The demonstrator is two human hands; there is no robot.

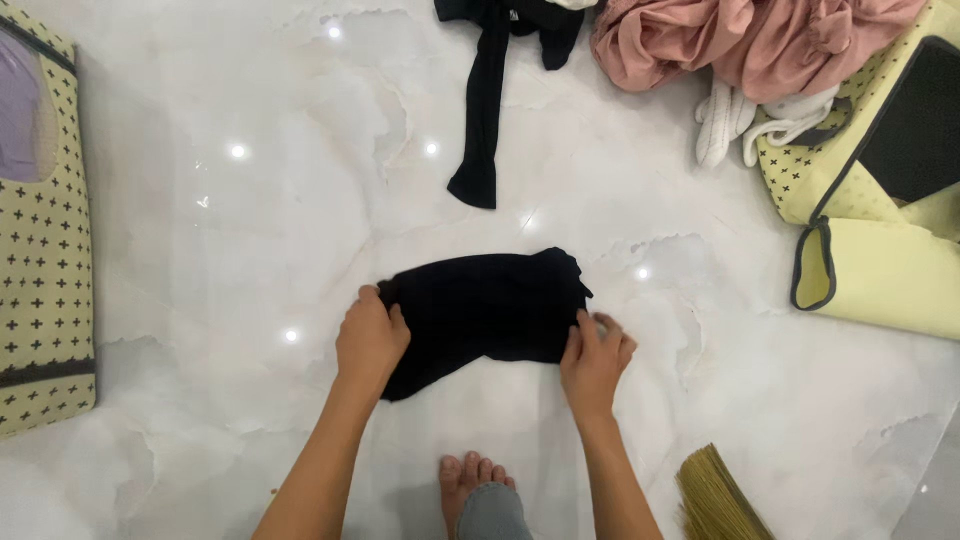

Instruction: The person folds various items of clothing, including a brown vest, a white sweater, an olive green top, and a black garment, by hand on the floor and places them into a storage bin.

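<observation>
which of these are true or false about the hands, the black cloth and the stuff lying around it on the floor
1. Both hands rest on the black cloth. True: the left hand is on its left end, the right hand on its right edge.
2. The cloth lies on a wooden table. False: it lies on the white marble floor.
3. A pink garment lies at the top right. True.
4. A broom lies left of the foot. False: it is right of the bare foot.

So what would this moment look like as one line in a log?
left hand: grips black garment at left edge | right hand: pinches its lower right edge | garment: part-folded on white floor
</observation>
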